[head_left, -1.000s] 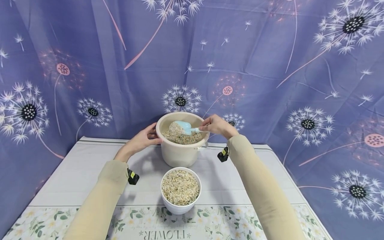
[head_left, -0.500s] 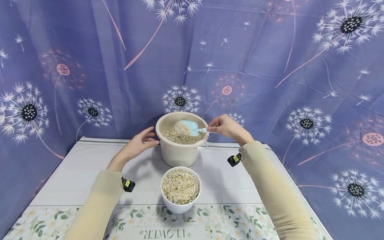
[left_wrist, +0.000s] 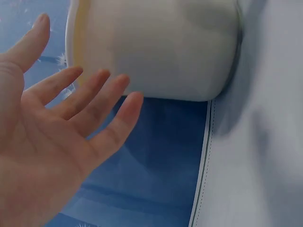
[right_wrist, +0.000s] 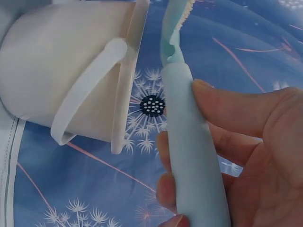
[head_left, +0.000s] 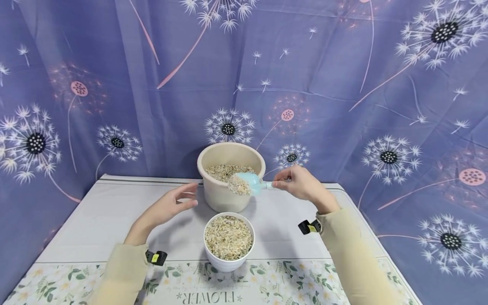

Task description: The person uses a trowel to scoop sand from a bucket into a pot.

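Note:
My right hand (head_left: pixel 299 186) grips the handle (right_wrist: pixel 191 146) of a light blue scoop (head_left: pixel 249 182), thumb on one side and fingers curled round the other. Pale grain fills the scoop, which overlaps the front rim of a beige bucket (head_left: pixel 225 197) in the head view. More grain (head_left: pixel 228 171) lies inside the bucket. In front of it stands a white bowl (head_left: pixel 225 266) heaped with the same grain (head_left: pixel 228 237). My left hand (head_left: pixel 167 207) hovers left of the bucket, fingers spread and holding nothing; in the left wrist view its fingertips (left_wrist: pixel 130 106) overlap the bucket wall.
The bucket's white carrying handle (right_wrist: pixel 87 90) hangs down its right side. Everything stands on a table with a white cloth (head_left: pixel 114 220) and a floral strip (head_left: pixel 289 284) along the front. A purple dandelion curtain (head_left: pixel 171 106) rises right behind the bucket.
The loaded scoop has come from inside the bucket toward its front rim, with my right hand moving right and nearer. My left hand has let go of the bucket's rim and drawn back.

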### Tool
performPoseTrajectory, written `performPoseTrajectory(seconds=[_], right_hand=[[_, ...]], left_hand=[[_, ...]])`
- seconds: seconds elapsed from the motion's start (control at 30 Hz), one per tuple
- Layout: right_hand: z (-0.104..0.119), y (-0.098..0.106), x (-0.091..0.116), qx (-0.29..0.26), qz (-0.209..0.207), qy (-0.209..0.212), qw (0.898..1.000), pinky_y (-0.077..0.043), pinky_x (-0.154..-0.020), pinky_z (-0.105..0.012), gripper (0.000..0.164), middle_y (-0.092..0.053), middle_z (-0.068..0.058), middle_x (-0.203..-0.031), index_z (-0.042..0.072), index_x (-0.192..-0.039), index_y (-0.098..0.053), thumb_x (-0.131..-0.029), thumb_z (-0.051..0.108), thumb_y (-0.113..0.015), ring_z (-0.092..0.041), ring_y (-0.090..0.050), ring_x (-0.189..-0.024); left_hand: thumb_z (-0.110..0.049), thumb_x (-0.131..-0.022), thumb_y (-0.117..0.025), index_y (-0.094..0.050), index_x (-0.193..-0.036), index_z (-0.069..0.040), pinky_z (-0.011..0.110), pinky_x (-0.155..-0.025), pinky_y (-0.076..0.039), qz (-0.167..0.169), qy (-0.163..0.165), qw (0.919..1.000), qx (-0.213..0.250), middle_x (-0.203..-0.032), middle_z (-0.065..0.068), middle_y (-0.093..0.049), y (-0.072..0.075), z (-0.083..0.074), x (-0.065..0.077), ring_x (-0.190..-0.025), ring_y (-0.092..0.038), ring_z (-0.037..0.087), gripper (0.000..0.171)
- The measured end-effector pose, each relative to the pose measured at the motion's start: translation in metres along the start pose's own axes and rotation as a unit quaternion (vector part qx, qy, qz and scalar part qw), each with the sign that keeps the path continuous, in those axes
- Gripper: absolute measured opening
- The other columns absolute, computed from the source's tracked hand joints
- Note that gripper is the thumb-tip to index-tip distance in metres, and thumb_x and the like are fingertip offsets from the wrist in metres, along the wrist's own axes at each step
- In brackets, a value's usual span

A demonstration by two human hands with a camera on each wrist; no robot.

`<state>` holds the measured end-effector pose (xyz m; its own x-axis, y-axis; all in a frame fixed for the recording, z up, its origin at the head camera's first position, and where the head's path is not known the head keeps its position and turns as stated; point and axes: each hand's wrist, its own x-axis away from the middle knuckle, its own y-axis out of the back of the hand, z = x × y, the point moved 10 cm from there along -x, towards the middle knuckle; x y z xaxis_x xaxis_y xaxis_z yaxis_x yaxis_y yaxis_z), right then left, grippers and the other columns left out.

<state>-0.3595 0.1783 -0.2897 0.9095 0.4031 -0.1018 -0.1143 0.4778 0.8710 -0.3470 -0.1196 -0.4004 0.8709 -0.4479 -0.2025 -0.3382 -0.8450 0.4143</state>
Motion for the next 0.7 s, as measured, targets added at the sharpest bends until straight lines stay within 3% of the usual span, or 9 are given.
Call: performPoseTrajectory(seconds=[0.2,0.37,0.57,0.7], right_hand=[[-0.004,-0.017,0.022,-0.016,-0.013,0.000,1.000,-0.053,-0.073,-0.039,0.010,-0.072,0.000,-0.092,0.014,-0.094,-0.077,-0.091,0.022,-0.071,-0.015,-0.064,-0.081],[-0.005,-0.032,0.036,-0.022,-0.018,-0.007,1.000,-0.052,-0.076,-0.040,0.008,-0.071,0.002,-0.095,0.017,-0.093,-0.077,-0.091,0.022,-0.071,-0.013,-0.063,-0.082],[0.002,-0.047,0.050,-0.012,-0.042,-0.008,0.999,-0.051,-0.074,-0.038,0.008,-0.071,0.004,-0.096,0.017,-0.094,-0.077,-0.088,0.022,-0.074,-0.011,-0.061,-0.080],[0.004,-0.055,0.056,-0.003,-0.053,-0.018,0.998,-0.049,-0.070,-0.035,0.006,-0.070,0.006,-0.094,0.019,-0.092,-0.077,-0.087,0.023,-0.076,-0.010,-0.058,-0.076]], left_hand=[[-0.023,-0.095,-0.066,-0.039,-0.147,0.001,0.054,-0.102,-0.042,0.035,0.000,0.9994,-0.006,-0.136,0.020,-0.053,-0.023,-0.004,0.017,-0.123,-0.051,0.039,0.063],[-0.025,-0.095,-0.067,-0.039,-0.146,0.003,0.053,-0.100,-0.043,0.077,-0.008,0.9970,-0.004,-0.138,0.020,-0.052,-0.043,-0.006,0.026,-0.124,-0.050,0.038,0.064],[-0.024,-0.091,-0.071,-0.039,-0.146,0.003,0.053,-0.097,-0.046,0.121,-0.008,0.9925,0.018,-0.135,0.017,-0.053,-0.064,-0.006,0.032,-0.121,-0.052,0.035,0.070],[-0.026,-0.086,-0.077,-0.039,-0.147,0.001,0.054,-0.098,-0.045,0.129,-0.002,0.9916,0.013,-0.136,0.014,-0.053,-0.071,-0.007,0.034,-0.120,-0.052,0.033,0.076]])
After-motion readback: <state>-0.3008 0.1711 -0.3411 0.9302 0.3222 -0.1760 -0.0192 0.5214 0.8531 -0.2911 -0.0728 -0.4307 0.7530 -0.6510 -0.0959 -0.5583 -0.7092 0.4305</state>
